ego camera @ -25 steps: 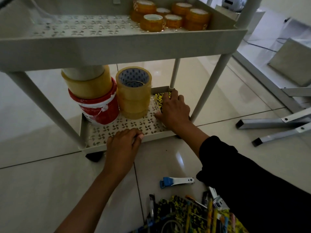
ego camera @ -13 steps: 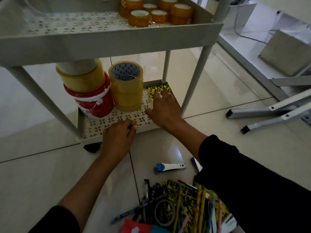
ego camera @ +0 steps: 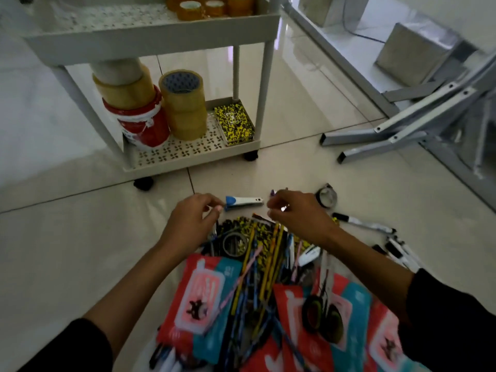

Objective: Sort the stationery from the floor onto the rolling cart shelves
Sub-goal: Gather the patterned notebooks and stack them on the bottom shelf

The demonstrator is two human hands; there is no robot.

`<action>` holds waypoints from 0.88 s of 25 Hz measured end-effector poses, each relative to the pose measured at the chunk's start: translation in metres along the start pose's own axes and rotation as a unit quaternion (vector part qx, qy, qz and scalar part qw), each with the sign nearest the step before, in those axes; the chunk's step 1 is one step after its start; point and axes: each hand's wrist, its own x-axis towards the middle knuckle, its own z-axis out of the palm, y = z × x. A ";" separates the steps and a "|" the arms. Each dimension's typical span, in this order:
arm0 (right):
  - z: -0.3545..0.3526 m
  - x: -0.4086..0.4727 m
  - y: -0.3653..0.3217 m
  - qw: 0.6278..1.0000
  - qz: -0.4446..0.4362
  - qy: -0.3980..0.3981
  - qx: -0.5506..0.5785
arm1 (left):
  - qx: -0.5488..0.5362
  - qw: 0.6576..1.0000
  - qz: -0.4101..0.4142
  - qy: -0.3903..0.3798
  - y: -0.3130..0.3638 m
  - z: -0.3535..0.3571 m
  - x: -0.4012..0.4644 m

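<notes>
The white rolling cart [ego camera: 193, 162] stands on the tiled floor ahead of me. On its lower shelf a yellow-and-black notebook [ego camera: 234, 122] lies flat beside stacked big tape rolls [ego camera: 185, 103] and a red bucket [ego camera: 142, 124]. Small tape rolls [ego camera: 209, 6] sit on the upper shelf. Below me a pile of stationery covers the floor: pencils [ego camera: 268, 251] and red-and-teal packets [ego camera: 206, 291]. My left hand [ego camera: 193, 218] hovers by the blue end of a blue-and-white stapler [ego camera: 243, 202], holding nothing. My right hand [ego camera: 295, 213] hovers with curled fingers, a purple pen tip showing behind them.
Black-and-white markers [ego camera: 362, 224] and a small tape roll [ego camera: 327, 197] lie right of the pile. Grey folded metal legs [ego camera: 402, 130] sprawl on the floor at the right, with a grey box [ego camera: 418, 55] behind them. The cart stands on black castors.
Both hands have pulled back from the cart's lower shelf to above the pile. The notebook now lies there uncovered. My view has dropped toward the floor.
</notes>
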 end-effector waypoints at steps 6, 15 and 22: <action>0.020 -0.029 0.025 1.000 0.008 -0.021 -0.019 | 0.079 0.993 0.020 -0.085 0.026 0.045 -0.028; 0.052 -0.003 0.018 0.971 -0.012 -0.088 -0.221 | 0.183 0.977 0.005 -0.108 0.011 0.047 -0.045; 0.039 0.000 0.009 0.966 0.059 -0.197 -0.158 | 0.116 0.987 -0.032 -0.103 0.000 0.043 -0.048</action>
